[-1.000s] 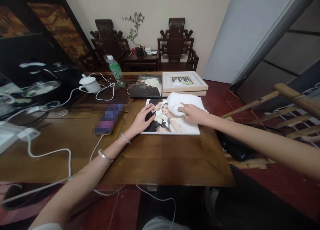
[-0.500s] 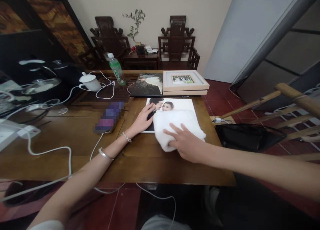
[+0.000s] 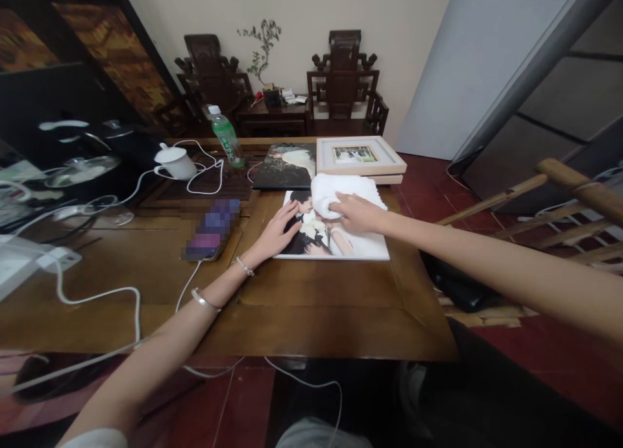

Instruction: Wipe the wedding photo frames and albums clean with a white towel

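Observation:
On the wooden table lies a flat photo panel (image 3: pixel 318 243) showing a couple. My left hand (image 3: pixel 280 230) rests on its left edge, fingers stretched out and holding nothing. A folded white towel (image 3: pixel 341 187) is in my right hand (image 3: pixel 357 213), with the fingers closed on its near edge. The towel lies over the far right part of the panel and hides some of the picture. Just beyond are a dark photo panel (image 3: pixel 287 165) and a pale wooden picture frame (image 3: pixel 360 154), which sits on top of another one.
Left of the panel, a phone (image 3: pixel 211 230) lies on the table (image 3: pixel 311 311) with a cable plugged in. A green bottle (image 3: pixel 227 136), a white lidded cup (image 3: pixel 175 161) and a pot (image 3: pixel 82 172) stand farther left. White cables (image 3: pixel 97 298) run along the left side. A wooden chair (image 3: pixel 574 188) is at right.
My right hand has moved the towel away from me, from the panel's near side to its far edge. More of the picture now shows. My left hand has stayed in place.

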